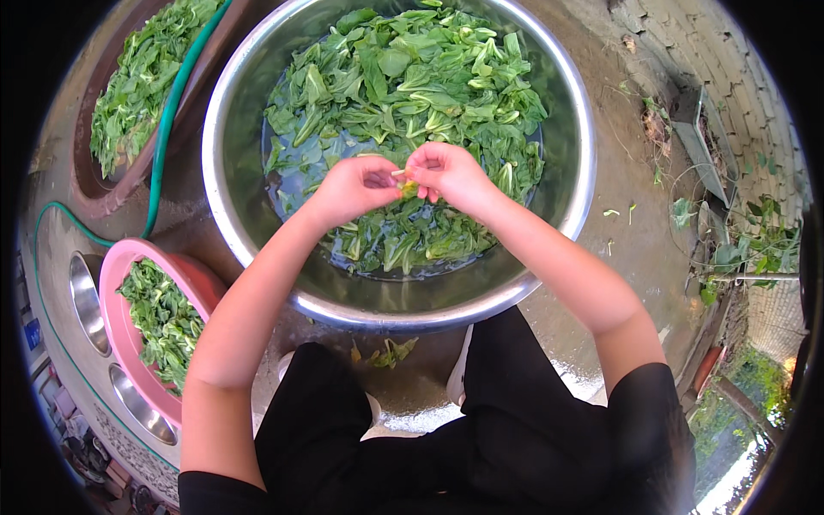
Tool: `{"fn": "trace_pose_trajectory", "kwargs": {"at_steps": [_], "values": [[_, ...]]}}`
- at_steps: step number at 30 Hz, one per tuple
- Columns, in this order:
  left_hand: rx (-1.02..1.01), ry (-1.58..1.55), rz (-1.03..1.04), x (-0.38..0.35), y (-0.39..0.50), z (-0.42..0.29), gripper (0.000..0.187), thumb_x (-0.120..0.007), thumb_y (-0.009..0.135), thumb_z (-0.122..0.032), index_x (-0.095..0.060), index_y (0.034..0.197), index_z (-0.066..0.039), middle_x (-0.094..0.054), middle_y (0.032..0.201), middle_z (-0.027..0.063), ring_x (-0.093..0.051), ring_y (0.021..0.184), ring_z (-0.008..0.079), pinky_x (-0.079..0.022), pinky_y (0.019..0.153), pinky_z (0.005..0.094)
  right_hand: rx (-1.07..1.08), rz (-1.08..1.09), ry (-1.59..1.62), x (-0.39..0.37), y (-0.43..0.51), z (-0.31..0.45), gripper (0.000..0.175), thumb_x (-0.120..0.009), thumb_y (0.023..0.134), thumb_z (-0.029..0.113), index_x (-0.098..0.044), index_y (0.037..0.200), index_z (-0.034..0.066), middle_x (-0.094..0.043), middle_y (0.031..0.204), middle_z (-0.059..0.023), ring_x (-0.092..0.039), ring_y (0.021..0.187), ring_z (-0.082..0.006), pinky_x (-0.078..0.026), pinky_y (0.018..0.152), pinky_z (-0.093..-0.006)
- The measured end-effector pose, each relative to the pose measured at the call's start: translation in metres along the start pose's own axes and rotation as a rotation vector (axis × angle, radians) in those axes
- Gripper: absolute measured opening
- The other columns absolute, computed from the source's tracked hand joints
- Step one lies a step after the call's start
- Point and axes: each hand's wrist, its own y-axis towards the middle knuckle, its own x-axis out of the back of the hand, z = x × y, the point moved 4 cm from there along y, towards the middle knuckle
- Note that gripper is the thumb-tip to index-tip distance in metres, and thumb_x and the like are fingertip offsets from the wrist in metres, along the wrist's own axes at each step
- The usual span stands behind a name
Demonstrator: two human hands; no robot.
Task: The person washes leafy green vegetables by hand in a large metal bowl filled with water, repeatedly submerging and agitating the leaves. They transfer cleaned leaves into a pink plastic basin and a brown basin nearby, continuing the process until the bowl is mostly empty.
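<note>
Leafy greens (pixel 412 84) float in water inside a wide stainless steel basin (pixel 560 212) before me. Over the basin's middle, my left hand (pixel 360 183) and my right hand (pixel 447 177) meet fingertip to fingertip. Between them is a small piece of greens (pixel 409 188) with a pale stem and a yellowish part. My right thumb and fingers pinch the stem end. The fingers of my left hand close on the same piece from the other side, partly hiding it.
A brown tub (pixel 90 174) of greens stands at upper left, crossed by a green hose (pixel 168 116). Left of my arm are a pink basin (pixel 116 283) of greens and two metal bowls (pixel 90 302). Loose leaves (pixel 389 354) lie between my feet. A brick wall (pixel 740 71) borders the right.
</note>
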Motion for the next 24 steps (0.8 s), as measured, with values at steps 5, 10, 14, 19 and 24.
{"fn": "trace_pose_trajectory", "kwargs": {"at_steps": [5, 10, 14, 19, 24], "values": [[-0.348, 0.541, -0.078, -0.001, -0.015, -0.013, 0.018, -0.072, 0.074, -0.006, -0.064, 0.09, -0.002, -0.06, 0.08, 0.0088, -0.063, 0.072, 0.0183, -0.053, 0.068, 0.0281, 0.299, 0.158, -0.157, -0.03, -0.042, 0.038, 0.008, -0.061, 0.087, 0.012, -0.062, 0.087, 0.0039, -0.062, 0.077, -0.0004, -0.058, 0.069, -0.0092, -0.047, 0.062, -0.0237], [0.083, 0.428, -0.176, 0.016, -0.017, 0.018, 0.025, -0.075, 0.072, -0.015, -0.064, 0.089, 0.0, -0.063, 0.079, 0.0111, -0.062, 0.069, 0.0204, -0.052, 0.067, 0.0324, 0.288, 0.836, -0.682, -0.118, -0.137, 0.003, 0.03, -0.067, 0.077, 0.015, -0.062, 0.105, 0.0058, -0.058, 0.095, -0.0111, -0.059, 0.087, -0.0287, -0.05, 0.071, -0.0397], [0.116, 0.53, -0.17, -0.004, -0.01, 0.03, 0.032, -0.078, 0.07, -0.022, -0.063, 0.087, 0.0, -0.063, 0.077, 0.009, -0.061, 0.067, 0.0166, -0.052, 0.066, 0.0284, 0.226, 1.117, -0.848, -0.135, -0.165, -0.03, 0.056, -0.067, 0.076, 0.015, -0.049, 0.128, 0.0068, -0.057, 0.111, -0.0142, -0.059, 0.098, -0.0325, -0.05, 0.079, -0.0422], [0.154, 0.481, -0.154, -0.018, -0.001, 0.037, 0.028, -0.077, 0.07, -0.016, -0.065, 0.089, 0.0, -0.064, 0.073, 0.0067, -0.061, 0.067, 0.014, -0.052, 0.066, 0.0274, 0.322, 0.626, -0.392, -0.093, -0.114, -0.003, 0.013, -0.061, 0.082, 0.017, -0.065, 0.09, 0.0067, -0.066, 0.081, -0.0094, -0.064, 0.076, -0.0249, -0.051, 0.068, -0.0354], [0.288, 0.209, -0.165, 0.01, -0.007, 0.044, 0.028, -0.077, 0.068, -0.016, -0.068, 0.09, -0.002, -0.067, 0.077, 0.007, -0.063, 0.07, 0.0138, -0.051, 0.067, 0.0267, 0.336, -0.229, -0.733, -0.013, -0.045, 0.004, 0.007, -0.065, 0.078, 0.007, -0.064, 0.085, 0.004, -0.059, 0.077, -0.0094, -0.06, 0.065, -0.0208, -0.049, 0.06, -0.0326]]}}
